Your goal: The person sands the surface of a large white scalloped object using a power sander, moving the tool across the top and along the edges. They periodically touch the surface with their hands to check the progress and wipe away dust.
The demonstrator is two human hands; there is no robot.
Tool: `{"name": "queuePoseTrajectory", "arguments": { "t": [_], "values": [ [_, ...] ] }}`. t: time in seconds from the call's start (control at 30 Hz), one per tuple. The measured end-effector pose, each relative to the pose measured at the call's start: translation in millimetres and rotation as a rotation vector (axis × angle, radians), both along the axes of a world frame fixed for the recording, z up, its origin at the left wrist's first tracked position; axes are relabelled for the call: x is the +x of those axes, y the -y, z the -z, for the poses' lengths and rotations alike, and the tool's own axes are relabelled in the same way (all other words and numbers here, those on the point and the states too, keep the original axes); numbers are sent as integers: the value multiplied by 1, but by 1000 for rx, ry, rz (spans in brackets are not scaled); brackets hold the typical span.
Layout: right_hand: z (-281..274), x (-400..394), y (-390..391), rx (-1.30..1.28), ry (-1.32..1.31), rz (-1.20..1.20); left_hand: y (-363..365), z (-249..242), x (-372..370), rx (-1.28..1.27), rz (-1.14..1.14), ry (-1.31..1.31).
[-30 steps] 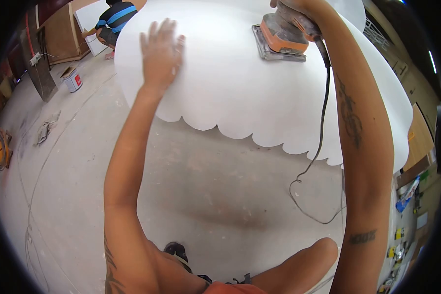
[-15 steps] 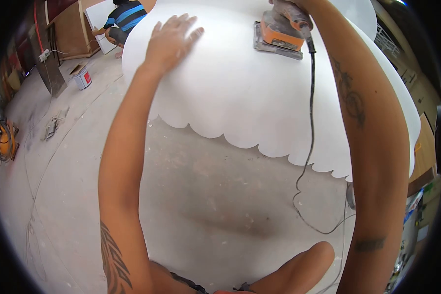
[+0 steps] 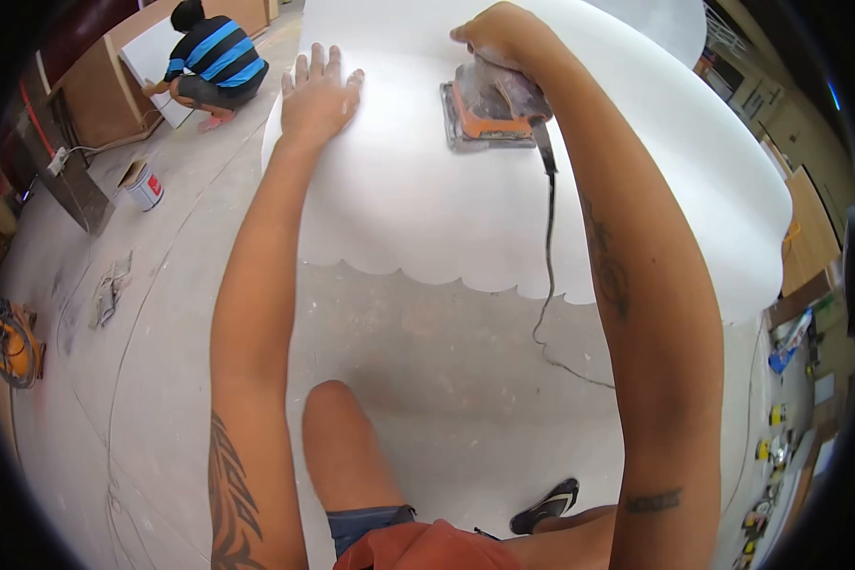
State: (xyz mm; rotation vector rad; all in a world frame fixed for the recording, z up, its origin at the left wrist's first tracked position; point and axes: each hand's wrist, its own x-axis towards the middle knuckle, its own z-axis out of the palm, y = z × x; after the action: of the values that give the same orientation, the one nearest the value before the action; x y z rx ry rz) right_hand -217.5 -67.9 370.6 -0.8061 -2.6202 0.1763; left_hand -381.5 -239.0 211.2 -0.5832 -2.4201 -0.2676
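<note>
A large white panel [image 3: 399, 209] with a scalloped near edge spreads out in front of me. My left hand [image 3: 320, 100] lies flat on its left part, fingers spread and dusted white. My right hand [image 3: 508, 38] is wrapped over the top of an orange and grey electric sander [image 3: 489, 109], whose square pad rests on the panel. From the back of the sander a black power cord [image 3: 551, 218] hangs over the scalloped edge down to the floor.
At the upper left a person in a striped shirt [image 3: 217, 57] squats by a white board [image 3: 157, 62]. A paint can [image 3: 144, 187] and an orange coiled-hose machine [image 3: 14, 344] stand on the floor at left. Cables cross the floor. Assorted items [image 3: 779, 446] lie at the right.
The sander and my right hand have shifted left and a little nearer in view. My left hand stays flat on the panel. The camera view has shifted, with my knee and shoe now showing.
</note>
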Motion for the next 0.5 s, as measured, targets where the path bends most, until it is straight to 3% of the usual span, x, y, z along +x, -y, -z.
{"name": "queuePoseTrajectory", "arguments": {
  "t": [0.07, 0.13, 0.2, 0.37, 0.5],
  "values": [
    [12, 0, -9, 26, 30, -127, 18, -1, -2, -30, 139, -44],
    [10, 8, -12, 25, 31, -99, 34, -2, -6, -64, 276, -100],
    [8, 12, -18, 19, 20, -78, 49, -4, -10, -80, 559, -125],
    [1, -4, -51, -32, -30, 152, 48, -17, 5, 39, 548, 3],
    [0, 4, -27, -51, -38, 85, 41, -10, 1, 107, 561, -51]
  ]
}}
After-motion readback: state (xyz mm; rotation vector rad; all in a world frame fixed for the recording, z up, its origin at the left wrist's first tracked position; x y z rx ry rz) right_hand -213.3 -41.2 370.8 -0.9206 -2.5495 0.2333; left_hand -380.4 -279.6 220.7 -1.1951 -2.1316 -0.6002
